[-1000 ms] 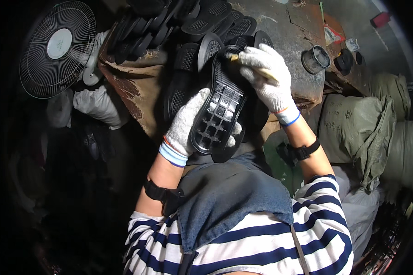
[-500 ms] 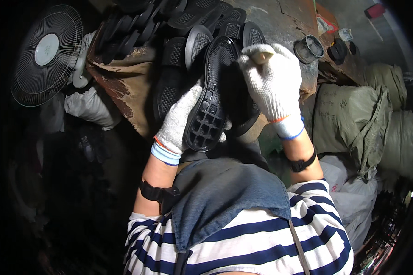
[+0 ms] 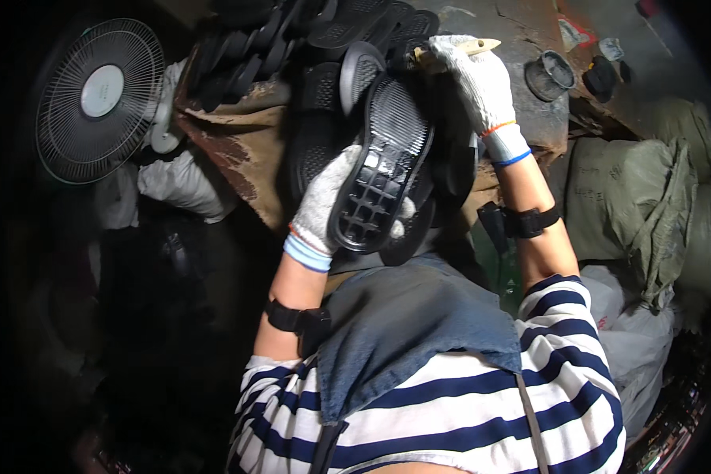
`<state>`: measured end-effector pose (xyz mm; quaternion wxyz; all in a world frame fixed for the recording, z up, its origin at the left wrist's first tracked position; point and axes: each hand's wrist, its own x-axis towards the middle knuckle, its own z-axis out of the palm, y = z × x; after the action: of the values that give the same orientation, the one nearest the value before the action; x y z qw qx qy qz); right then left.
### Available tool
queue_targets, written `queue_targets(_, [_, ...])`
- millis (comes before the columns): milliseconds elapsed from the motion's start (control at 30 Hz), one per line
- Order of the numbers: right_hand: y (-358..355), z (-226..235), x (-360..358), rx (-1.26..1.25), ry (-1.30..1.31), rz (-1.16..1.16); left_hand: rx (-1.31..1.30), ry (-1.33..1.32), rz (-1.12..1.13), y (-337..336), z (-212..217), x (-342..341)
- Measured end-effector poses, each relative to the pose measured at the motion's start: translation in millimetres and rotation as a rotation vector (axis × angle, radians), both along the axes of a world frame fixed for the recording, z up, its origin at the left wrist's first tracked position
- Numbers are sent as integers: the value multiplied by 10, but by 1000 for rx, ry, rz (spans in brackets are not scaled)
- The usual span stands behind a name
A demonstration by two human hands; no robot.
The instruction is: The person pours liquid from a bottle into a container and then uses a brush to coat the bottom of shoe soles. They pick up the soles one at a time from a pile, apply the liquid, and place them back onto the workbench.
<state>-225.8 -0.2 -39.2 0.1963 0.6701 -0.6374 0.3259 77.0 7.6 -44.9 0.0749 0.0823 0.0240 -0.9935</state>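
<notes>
My left hand (image 3: 326, 199), in a white knitted glove, grips a black shoe sole (image 3: 386, 150) around its heel half. The sole is tilted up, with its gridded heel cavity and ribbed forefoot facing me. Parts of the cavity shine as if wet. My gloved right hand (image 3: 477, 83) is closed around a brush (image 3: 483, 46) with a pale wooden handle, just beyond the sole's toe end. Its bristle end points left and is hard to make out against the dark soles. Several more black soles (image 3: 355, 75) lie behind and beside the held one.
A worn table (image 3: 502, 22) carries stacked black soles (image 3: 249, 49) at the far left and a smeared metal can (image 3: 549, 76) on the right. An upright fan (image 3: 103, 91) stands left. Full green sacks (image 3: 616, 189) and white bags (image 3: 186, 186) flank me.
My right hand has moved away and turned, so the brush handle now shows pointing right. The held sole has tilted, its toe leaning right. The whole view has shifted somewhat.
</notes>
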Motion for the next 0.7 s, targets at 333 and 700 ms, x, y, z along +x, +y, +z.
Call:
queue_targets(333, [584, 611, 935, 143, -1238, 267, -79, 29, 83, -31, -4, 143])
queue_targets(700, [843, 740, 1433, 90, -1321, 492, -498, 13, 407, -273, 23, 3])
